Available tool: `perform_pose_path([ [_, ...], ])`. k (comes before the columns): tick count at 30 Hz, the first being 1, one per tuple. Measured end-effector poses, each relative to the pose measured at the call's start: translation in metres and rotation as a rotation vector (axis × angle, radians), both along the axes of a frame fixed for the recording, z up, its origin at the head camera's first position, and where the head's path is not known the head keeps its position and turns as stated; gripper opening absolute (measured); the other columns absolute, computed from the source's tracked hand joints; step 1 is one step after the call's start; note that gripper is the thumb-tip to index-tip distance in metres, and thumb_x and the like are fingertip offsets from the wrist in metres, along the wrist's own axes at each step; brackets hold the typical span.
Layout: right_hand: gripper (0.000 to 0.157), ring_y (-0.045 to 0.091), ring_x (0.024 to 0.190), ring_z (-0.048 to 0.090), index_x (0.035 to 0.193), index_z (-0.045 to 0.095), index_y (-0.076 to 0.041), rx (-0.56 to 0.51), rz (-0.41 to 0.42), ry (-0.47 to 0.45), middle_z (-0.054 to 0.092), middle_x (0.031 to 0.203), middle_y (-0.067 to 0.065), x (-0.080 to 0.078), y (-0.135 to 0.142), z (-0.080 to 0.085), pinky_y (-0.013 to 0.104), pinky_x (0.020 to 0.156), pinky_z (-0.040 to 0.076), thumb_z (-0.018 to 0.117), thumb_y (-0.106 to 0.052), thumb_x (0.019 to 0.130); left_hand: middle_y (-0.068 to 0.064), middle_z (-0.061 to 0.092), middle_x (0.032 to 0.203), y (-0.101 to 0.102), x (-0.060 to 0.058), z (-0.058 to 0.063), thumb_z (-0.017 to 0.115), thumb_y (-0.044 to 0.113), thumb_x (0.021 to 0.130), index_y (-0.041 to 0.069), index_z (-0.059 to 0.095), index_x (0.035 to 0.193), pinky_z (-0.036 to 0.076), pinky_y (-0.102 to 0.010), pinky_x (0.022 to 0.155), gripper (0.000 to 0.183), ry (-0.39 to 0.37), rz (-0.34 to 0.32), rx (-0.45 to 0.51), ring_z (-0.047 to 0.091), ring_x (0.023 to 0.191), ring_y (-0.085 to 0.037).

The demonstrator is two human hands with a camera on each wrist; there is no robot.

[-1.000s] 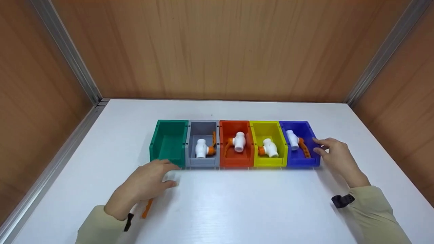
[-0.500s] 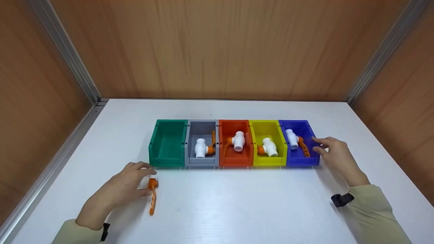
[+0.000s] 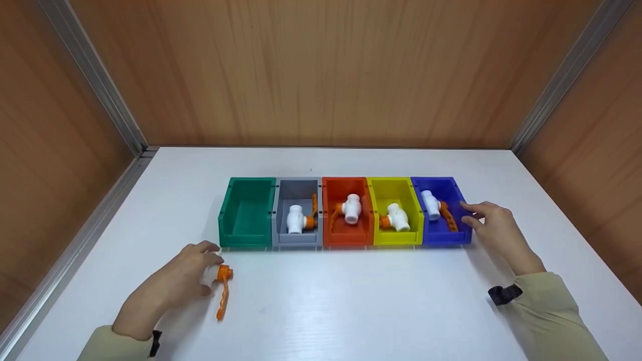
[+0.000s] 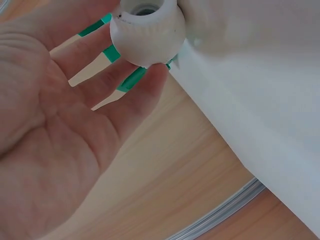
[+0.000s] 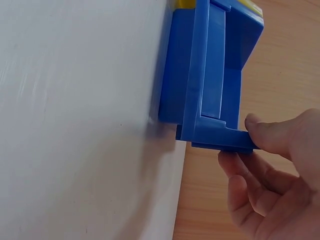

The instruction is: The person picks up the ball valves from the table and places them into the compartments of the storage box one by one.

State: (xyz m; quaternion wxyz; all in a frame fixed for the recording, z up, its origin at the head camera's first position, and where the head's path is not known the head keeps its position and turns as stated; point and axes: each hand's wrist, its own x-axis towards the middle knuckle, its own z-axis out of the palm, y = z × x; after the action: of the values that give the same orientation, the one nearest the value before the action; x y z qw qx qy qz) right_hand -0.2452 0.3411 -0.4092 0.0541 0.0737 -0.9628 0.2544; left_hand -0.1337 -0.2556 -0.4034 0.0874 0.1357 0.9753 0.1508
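My left hand (image 3: 173, 281) is around a white ball valve with an orange lever handle (image 3: 223, 296), on the table in front of the green bin (image 3: 246, 239). The left wrist view shows the fingers curled behind the valve's white body (image 4: 147, 37), with a fingertip at its lower edge. The thumb is out of that view. My right hand (image 3: 496, 233) pinches the right side wall of the blue bin (image 3: 446, 239); in the right wrist view the thumb is inside the rim and the fingers outside. A similar valve (image 3: 431, 205) lies in that bin.
Joined in a row with the green and blue bins are a grey bin (image 3: 297, 240), a red bin (image 3: 348, 239) and a yellow bin (image 3: 398, 238), each with one white and orange valve in it. Wooden panels (image 3: 321, 75) enclose the white table (image 3: 361, 311).
My left hand has moved left and back from the green bin's front to the valve on the table. The valve's handle has tilted slightly. My right hand keeps its hold on the blue bin.
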Motion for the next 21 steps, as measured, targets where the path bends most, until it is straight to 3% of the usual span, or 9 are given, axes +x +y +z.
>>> perform_pose_path([
  [7, 0.042, 0.041, 0.106, 0.056, 0.140, 0.056, -0.002, 0.000, -0.010, -0.032, 0.059, 0.126, 0.028, 0.000, 0.000, 0.001, 0.056, 0.092, 0.049, 0.062, -0.009, 0.099, -0.021, 0.057, 0.128, -0.004, -0.003, 0.003, 0.089, -0.003, 0.067, 0.003, 0.076, 0.108, 0.055, -0.049, 0.088, 0.043, 0.002, -0.029, 0.026, 0.053, 0.113, -0.042],
  [14, 0.039, 0.042, 0.099, 0.061, 0.132, 0.061, 0.002, 0.017, 0.030, 0.069, 0.062, 0.120, 0.031, -0.002, 0.000, -0.001, 0.056, 0.083, 0.050, 0.066, -0.004, 0.095, -0.018, 0.060, 0.122, -0.004, -0.003, 0.011, 0.091, 0.000, 0.066, 0.004, 0.077, 0.104, 0.056, -0.047, 0.086, 0.041, 0.051, -0.061, 0.032, 0.055, 0.109, -0.039],
  [21, 0.039, 0.041, 0.100, 0.060, 0.134, 0.059, 0.002, 0.014, 0.026, 0.048, 0.062, 0.120, 0.029, -0.002, 0.001, -0.001, 0.055, 0.084, 0.050, 0.065, -0.005, 0.096, -0.021, 0.059, 0.124, 0.002, -0.009, 0.024, 0.090, 0.000, 0.067, 0.005, 0.077, 0.107, 0.056, -0.049, 0.084, 0.043, 0.090, -0.071, 0.040, 0.055, 0.111, -0.041],
])
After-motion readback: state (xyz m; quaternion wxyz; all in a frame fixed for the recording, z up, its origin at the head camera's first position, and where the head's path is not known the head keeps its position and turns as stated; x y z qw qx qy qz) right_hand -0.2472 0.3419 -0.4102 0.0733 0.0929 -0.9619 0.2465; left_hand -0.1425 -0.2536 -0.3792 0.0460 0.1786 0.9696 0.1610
